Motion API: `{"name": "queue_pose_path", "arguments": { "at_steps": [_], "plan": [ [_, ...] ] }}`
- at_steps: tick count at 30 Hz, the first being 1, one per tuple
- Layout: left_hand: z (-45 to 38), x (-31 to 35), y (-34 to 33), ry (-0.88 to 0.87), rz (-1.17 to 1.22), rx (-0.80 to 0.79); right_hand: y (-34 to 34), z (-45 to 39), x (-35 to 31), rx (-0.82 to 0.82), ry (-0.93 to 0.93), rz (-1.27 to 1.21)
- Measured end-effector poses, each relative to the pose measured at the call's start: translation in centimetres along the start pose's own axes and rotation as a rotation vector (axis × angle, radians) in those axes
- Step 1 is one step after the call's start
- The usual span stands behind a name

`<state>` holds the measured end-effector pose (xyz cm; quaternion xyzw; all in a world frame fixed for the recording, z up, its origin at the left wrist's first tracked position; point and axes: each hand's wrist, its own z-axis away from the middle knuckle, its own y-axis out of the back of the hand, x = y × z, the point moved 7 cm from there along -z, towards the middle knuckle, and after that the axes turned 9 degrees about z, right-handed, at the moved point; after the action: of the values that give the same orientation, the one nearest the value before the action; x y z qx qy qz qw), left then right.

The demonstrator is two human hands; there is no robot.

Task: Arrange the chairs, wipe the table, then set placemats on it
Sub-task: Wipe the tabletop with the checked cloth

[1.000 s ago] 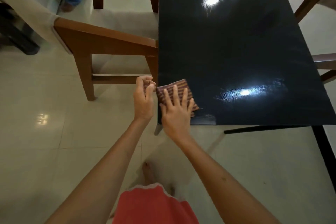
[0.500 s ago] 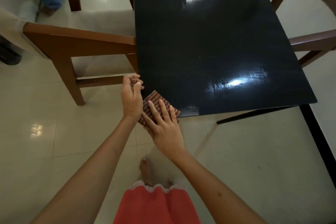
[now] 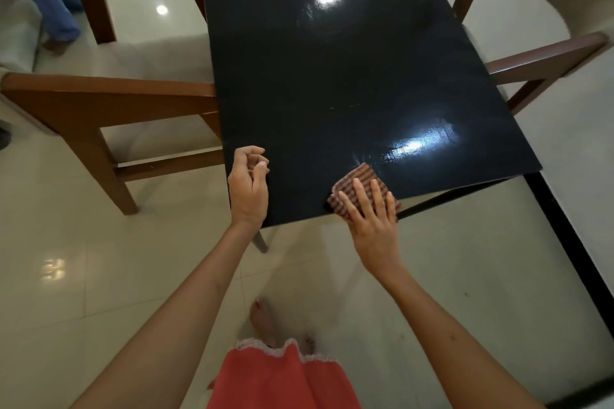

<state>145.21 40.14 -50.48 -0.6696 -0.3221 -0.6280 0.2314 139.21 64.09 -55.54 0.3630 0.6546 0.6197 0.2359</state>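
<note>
1. The fingers (image 3: 365,191) of the right hand (image 3: 372,219) lie straight and spread, pressing flat on a folded striped cloth (image 3: 360,183). They push it rather than clutch it.
2. The cloth sits on the near edge of the bench (image 3: 332,83), toward the right part of that edge, with one corner hanging just past the rim. A second ago it was at the near left corner; half a second ago it had been drawn off that corner. It has now swept rightward along the near edge.
3. The left hand (image 3: 249,183) hovers over the near left corner with its fingers loosely curled and holding nothing I can see. It kept this pose at that corner through both earlier moments.
4. The glossy dark top shows streaky sheen near the cloth, probably damp from wiping.
5. My judgement: wiping is under way and working across the near edge; the far half looks less streaked, so it may still need a pass.
6. A chair (image 3: 99,103) on the left is tucked against the bench side, and another chair (image 3: 545,60) on the right is near it, so the arranging step appears done.
7. No placemats are visible; that step has not begun.
</note>
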Motion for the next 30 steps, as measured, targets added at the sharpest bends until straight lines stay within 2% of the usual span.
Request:
{"name": "queue_pose_path", "arguments": {
  "at_steps": [4,7,8,11,12,15,18,20,23,28,30],
  "plan": [
    [0.1,0.9,-1.5,-0.025,-0.033,-0.067,0.8,0.3,2.2,0.010,-0.139,-0.060],
    [-0.1,2.0,-3.2,-0.053,-0.049,-0.129,2.9,0.2,4.2,0.075,-0.384,-0.178],
    [-0.3,2.4,-3.9,-0.059,-0.051,-0.151,4.1,0.4,5.4,0.120,-0.509,-0.305],
    [-1.0,3.7,-6.9,-0.058,-0.051,-0.225,6.1,1.3,9.6,0.238,-0.938,-0.931],
    [-1.1,4.1,-8.3,-0.060,-0.050,-0.257,6.4,1.8,11.1,0.270,-1.060,-1.062],
    [-0.8,5.6,-12.9,-0.079,-0.019,-0.361,5.9,3.7,15.6,0.375,-1.327,-1.344],
    [0.2,7.0,-17.7,-0.096,0.008,-0.473,5.4,6.4,18.8,0.381,-1.506,-1.501],
    [0.4,8.2,-20.5,-0.129,0.019,-0.526,5.7,7.0,20.6,0.347,-1.463,-1.494],
    [-1.0,9.3,-22.2,-0.161,0.043,-0.484,5.5,4.9,20.2,0.223,-1.261,-1.327],
    [-3.2,9.0,-21.6,-0.127,0.024,-0.353,2.1,0.1,11.6,-0.110,-0.805,-0.964],
    [-3.5,8.5,-20.5,-0.124,0.003,-0.316,0.8,-0.1,8.5,-0.160,-0.680,-0.855]
  ]
}}
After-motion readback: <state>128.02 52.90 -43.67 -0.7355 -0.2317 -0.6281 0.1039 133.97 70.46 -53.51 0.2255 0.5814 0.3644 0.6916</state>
